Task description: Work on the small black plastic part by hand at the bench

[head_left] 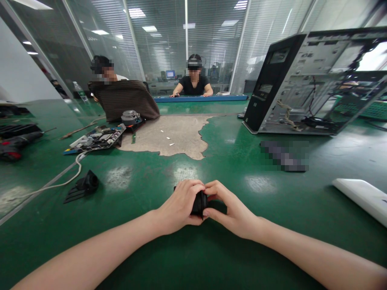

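Note:
A small black part [198, 204] is between my two hands, low over the green table [145, 249] near the middle. My left hand [178, 205] wraps over its left side and top, hiding much of it. On its right edge, the thumb and fingers of my right hand [231, 209] close on the part. Its exact shape cannot be made out.
An open computer case [302, 88] stands at the back right. A circuit board [98, 139], a black plastic piece [86, 185] and a white cable [68, 179] lie left. A white object [363, 197] is right. Two people sit beyond the table.

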Tool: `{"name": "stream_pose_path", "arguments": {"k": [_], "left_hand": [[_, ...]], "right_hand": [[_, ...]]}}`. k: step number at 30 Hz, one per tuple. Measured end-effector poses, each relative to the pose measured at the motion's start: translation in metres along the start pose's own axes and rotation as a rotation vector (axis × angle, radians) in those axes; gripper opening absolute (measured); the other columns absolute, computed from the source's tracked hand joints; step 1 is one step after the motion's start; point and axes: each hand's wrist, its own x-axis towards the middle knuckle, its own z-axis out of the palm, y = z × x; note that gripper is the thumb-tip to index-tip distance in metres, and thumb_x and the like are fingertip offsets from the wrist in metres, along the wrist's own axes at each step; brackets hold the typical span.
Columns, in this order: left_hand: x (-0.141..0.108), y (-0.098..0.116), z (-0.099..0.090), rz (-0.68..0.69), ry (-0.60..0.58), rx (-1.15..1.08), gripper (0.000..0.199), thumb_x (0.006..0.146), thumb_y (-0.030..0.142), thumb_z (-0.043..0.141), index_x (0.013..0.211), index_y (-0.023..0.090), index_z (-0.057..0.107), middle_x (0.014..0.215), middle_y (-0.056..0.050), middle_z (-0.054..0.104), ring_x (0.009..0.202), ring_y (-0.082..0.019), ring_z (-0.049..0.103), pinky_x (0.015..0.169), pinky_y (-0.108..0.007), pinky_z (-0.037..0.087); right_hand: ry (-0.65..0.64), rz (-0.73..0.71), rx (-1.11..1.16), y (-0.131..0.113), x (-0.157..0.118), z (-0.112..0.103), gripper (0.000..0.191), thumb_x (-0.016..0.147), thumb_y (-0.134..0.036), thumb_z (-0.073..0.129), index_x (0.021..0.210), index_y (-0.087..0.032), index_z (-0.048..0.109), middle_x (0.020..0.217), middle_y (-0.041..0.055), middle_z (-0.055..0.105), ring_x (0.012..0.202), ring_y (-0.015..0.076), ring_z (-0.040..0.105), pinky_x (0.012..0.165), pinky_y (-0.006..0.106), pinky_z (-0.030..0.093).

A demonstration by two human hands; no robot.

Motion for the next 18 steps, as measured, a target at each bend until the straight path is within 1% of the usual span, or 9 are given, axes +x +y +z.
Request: {"name": "stream_pose_path", "arguments": {"k": [2,4,7,10,12,13,16,18], "left_hand": [[0.0000,0.0002,-0.0003,-0.004,-0.006,-0.002,0.064,0.066,0.022,0.066,0.117,0.016,0.028,0.114,-0.013,0.044,0.105,-0.026,0.045,0.087,-0.043,0.040],[0.0002,0.0006,-0.0002,-0.005,0.000,-0.006,0.063,0.066,0.022,0.065,0.117,0.017,0.028,0.114,-0.013,0.044,0.105,-0.026,0.046,0.086,-0.043,0.040],[0.0010,0.0011,0.0004,-0.015,0.010,-0.019,0.063,0.066,0.023,0.065,0.117,0.018,0.028,0.113,-0.012,0.045,0.104,-0.026,0.046,0.086,-0.043,0.040],[0.0018,0.0015,0.0002,-0.024,0.010,-0.026,0.061,0.067,0.023,0.065,0.116,0.019,0.029,0.112,-0.011,0.045,0.104,-0.026,0.047,0.086,-0.043,0.040],[0.0018,0.0015,-0.0006,-0.019,0.008,-0.026,0.060,0.067,0.023,0.064,0.116,0.019,0.029,0.113,-0.011,0.045,0.105,-0.026,0.046,0.086,-0.043,0.040],[0.0017,0.0015,-0.0010,-0.018,0.004,-0.027,0.061,0.067,0.022,0.064,0.116,0.019,0.029,0.113,-0.012,0.045,0.105,-0.026,0.046,0.087,-0.043,0.040],[0.0007,0.0009,-0.0016,-0.029,-0.016,-0.037,0.065,0.065,0.020,0.066,0.117,0.018,0.028,0.114,-0.012,0.044,0.106,-0.026,0.045,0.088,-0.043,0.039],[0.0001,0.0004,-0.0011,-0.042,-0.026,-0.043,0.066,0.064,0.019,0.066,0.118,0.017,0.028,0.115,-0.012,0.043,0.106,-0.025,0.044,0.088,-0.042,0.039]], "right_hand": [[-0.001,-0.033,-0.026,-0.0008,-0.0006,-0.0020,0.026,0.079,-0.015,0.058,0.102,-0.020,0.046,0.106,0.0068,0.046,0.097,0.0183,0.049,0.084,0.035,0.045],[0.003,-0.045,-0.037,-0.0005,0.0001,-0.0029,0.022,0.080,-0.015,0.057,0.099,-0.019,0.048,0.104,0.0064,0.047,0.096,0.0182,0.049,0.085,0.036,0.044],[0.023,-0.019,-0.006,0.0013,0.0025,-0.0015,0.014,0.082,-0.017,0.053,0.095,-0.020,0.048,0.099,0.0055,0.050,0.092,0.0175,0.051,0.081,0.035,0.045],[-0.004,0.067,0.071,0.0019,0.0032,0.0009,0.021,0.083,-0.017,0.053,0.102,-0.020,0.043,0.096,0.0049,0.053,0.088,0.0164,0.054,0.079,0.034,0.047],[-0.031,0.101,0.073,0.0006,0.0020,0.0010,0.025,0.083,-0.017,0.052,0.105,-0.019,0.041,0.095,0.0049,0.054,0.087,0.0162,0.055,0.079,0.034,0.048],[-0.037,0.091,0.049,-0.0005,0.0012,0.0004,0.026,0.083,-0.017,0.053,0.106,-0.019,0.041,0.096,0.0054,0.053,0.088,0.0166,0.055,0.079,0.034,0.047],[-0.023,-0.016,-0.050,-0.0037,-0.0007,-0.0027,0.029,0.079,-0.014,0.056,0.105,-0.019,0.044,0.106,0.0074,0.048,0.097,0.0185,0.050,0.084,0.035,0.044],[-0.015,-0.060,-0.078,-0.0044,-0.0008,-0.0040,0.029,0.079,-0.013,0.056,0.104,-0.019,0.045,0.109,0.0076,0.046,0.100,0.0189,0.048,0.087,0.035,0.042]]}}
